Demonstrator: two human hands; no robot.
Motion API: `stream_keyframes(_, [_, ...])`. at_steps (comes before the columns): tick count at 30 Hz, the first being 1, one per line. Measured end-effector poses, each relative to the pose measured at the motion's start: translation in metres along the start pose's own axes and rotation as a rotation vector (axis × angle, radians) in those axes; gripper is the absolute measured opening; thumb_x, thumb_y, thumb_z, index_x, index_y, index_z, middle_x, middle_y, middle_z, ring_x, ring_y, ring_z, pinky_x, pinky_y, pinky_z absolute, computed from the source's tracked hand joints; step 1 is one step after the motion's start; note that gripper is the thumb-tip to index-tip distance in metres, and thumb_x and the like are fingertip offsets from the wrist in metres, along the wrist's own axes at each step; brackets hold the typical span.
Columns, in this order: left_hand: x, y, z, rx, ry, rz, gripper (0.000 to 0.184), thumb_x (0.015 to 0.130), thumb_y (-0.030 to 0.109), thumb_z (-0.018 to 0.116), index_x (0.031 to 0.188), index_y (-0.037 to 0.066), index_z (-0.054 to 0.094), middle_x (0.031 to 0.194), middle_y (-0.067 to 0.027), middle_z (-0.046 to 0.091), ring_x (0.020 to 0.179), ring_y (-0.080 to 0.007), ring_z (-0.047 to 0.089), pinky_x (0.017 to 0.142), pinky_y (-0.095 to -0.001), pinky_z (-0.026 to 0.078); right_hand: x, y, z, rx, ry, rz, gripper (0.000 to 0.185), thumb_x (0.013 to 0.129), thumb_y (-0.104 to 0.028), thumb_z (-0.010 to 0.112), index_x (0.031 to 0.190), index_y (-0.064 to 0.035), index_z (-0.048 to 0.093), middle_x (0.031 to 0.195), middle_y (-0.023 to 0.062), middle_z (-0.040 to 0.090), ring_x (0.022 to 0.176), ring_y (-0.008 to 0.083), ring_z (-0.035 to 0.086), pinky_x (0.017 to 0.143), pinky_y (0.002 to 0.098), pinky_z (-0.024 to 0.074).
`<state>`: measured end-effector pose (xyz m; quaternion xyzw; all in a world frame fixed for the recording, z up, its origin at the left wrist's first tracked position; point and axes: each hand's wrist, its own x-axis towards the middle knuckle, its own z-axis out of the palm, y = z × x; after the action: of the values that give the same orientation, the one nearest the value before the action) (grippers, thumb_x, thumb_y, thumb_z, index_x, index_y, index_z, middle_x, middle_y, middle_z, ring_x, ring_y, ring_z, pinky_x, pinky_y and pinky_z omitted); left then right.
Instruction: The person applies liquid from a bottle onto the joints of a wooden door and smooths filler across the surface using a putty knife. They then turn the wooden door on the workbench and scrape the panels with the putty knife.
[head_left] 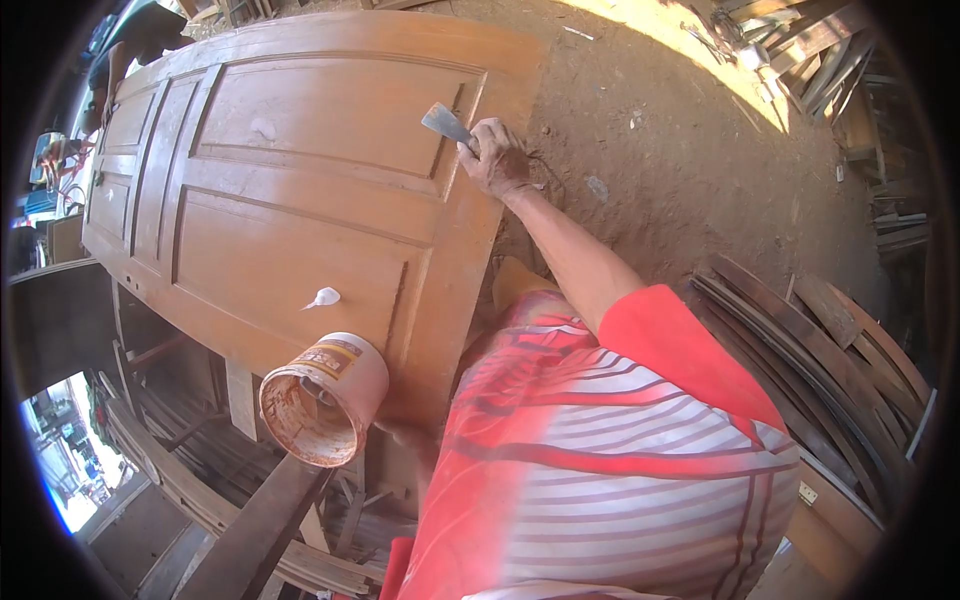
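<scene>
My right hand point(494, 160) is closed around the handle of a putty knife point(446, 122). Its broad metal blade points away over the upper right part of a brown panelled wooden door point(300, 215) lying flat. A white bucket point(362, 372) with a printed label is at the door's near edge, its inside smeared reddish-brown. Something greyish that I cannot make out shows inside it. Just beside and partly behind the bucket is my left hand point(408, 436), in shadow, with its fingers hidden. A small white piece with a thin tip point(326, 297) lies on the door near the bucket.
Curved wooden pieces point(790, 350) are stacked at the right, with scrap wood point(815, 55) at the upper right. Below the door are a dark beam point(255, 535) and wooden frames point(165, 470). Bare dirt ground point(670, 170) stretches beyond. Another person point(130, 45) is at the door's far end.
</scene>
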<state>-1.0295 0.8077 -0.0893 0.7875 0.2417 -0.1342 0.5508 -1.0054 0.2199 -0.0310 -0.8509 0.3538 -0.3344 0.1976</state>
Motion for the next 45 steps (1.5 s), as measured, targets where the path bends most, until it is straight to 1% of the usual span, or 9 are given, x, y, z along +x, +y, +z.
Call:
stream_keyframes(15, [-0.027,0.021,0.007,0.261,0.161,0.007,0.054,0.1,0.041,0.056,0.13,-0.004,0.058,0.127,-0.0241,0.059,0.122,-0.0369,0.054,0.103,-0.0473,0.043,0.011,-0.001,-0.002,0.131,-0.014,-0.007,0.025,0.085,-0.022,0.074,0.097,-0.0061,0.059,0.103,0.0115,0.061,0.093,0.035,0.064,0.082,0.0479,0.0524])
stream_keyframes(19, [-0.065,0.043,0.039,0.638,0.414,0.088,0.053,0.099,0.038,0.059,0.13,-0.004,0.057,0.128,-0.0243,0.058,0.123,-0.038,0.053,0.104,-0.0481,0.042,0.019,0.007,-0.014,0.32,-0.16,0.023,0.023,0.088,-0.021,0.072,0.099,-0.0053,0.06,0.097,0.0132,0.061,0.091,0.035,0.063,0.08,0.0467,0.0516])
stream_keyframes(21, [-0.093,0.059,0.067,0.866,0.576,0.132,0.052,0.099,0.037,0.061,0.13,-0.004,0.056,0.128,-0.0244,0.057,0.124,-0.0386,0.053,0.104,-0.0485,0.042,0.03,0.026,-0.027,0.547,-0.408,0.028,0.026,0.09,-0.024,0.071,0.101,-0.0022,0.06,0.094,0.016,0.06,0.088,0.0366,0.063,0.078,0.0468,0.0509])
stream_keyframes(23, [-0.133,0.078,0.113,1.025,0.618,0.127,0.051,0.098,0.036,0.063,0.13,-0.004,0.056,0.128,-0.0245,0.057,0.124,-0.0392,0.053,0.104,-0.0489,0.042,0.062,0.054,-0.062,0.779,-0.779,0.047,0.029,0.092,-0.026,0.07,0.1,0.0004,0.061,0.094,0.0191,0.061,0.088,0.0384,0.064,0.078,0.0468,0.0509])
stream_keyframes(27, [-0.206,0.129,0.235,1.167,0.434,0.253,0.051,0.097,0.033,0.066,0.13,-0.004,0.055,0.129,-0.0247,0.055,0.125,-0.0404,0.052,0.105,-0.0497,0.041,0.118,0.155,-0.112,0.769,-1.041,0.031,0.031,0.091,-0.027,0.072,0.099,0.0009,0.063,0.097,0.0216,0.065,0.092,0.0381,0.066,0.08,0.045,0.0515])
stream_keyframes(30, [-0.213,0.18,0.356,1.034,0.094,0.58,0.05,0.085,0.017,0.074,0.127,0.0,0.052,0.126,-0.0231,0.051,0.124,-0.0404,0.048,0.107,-0.0521,0.038,0.163,0.235,-0.156,0.63,-1.022,0.297,0.032,0.09,-0.027,0.072,0.098,0.002,0.062,0.094,0.022,0.066,0.09,0.0408,0.066,0.08,0.0471,0.0519])
stream_keyframes(34, [-0.211,0.287,0.527,0.857,-0.104,0.776,0.054,0.089,0.018,0.072,0.136,0.002,0.051,0.135,-0.0232,0.051,0.131,-0.0414,0.045,0.112,-0.053,0.035,0.18,0.356,-0.175,0.269,-0.935,0.419,0.032,0.089,-0.027,0.072,0.093,0.0031,0.061,0.096,0.0235,0.065,0.094,0.042,0.065,0.082,0.0493,0.0508])
stream_keyframes(39, [-0.144,0.298,0.639,0.897,0.018,0.837,0.07,0.093,0.028,0.068,0.152,0.004,0.041,0.156,-0.0226,0.039,0.147,-0.0401,0.033,0.116,-0.0548,0.028,0.195,0.418,-0.211,0.097,-1.085,0.483,0.031,0.09,-0.024,0.069,0.099,0.0041,0.062,0.108,0.0288,0.065,0.103,0.0465,0.063,0.087,0.0533,0.0499])
stream_keyframes(45, [-0.143,0.295,0.666,0.999,0.181,0.7,0.074,0.092,0.038,0.062,0.154,0.004,0.039,0.163,-0.0161,0.033,0.153,-0.038,0.024,0.118,-0.058,0.017,0.19,0.451,-0.218,-0.01,-0.911,0.606,0.033,0.089,-0.027,0.071,0.089,0.0044,0.062,0.084,0.0228,0.067,0.08,0.0383,0.066,0.074,0.0476,0.0505])
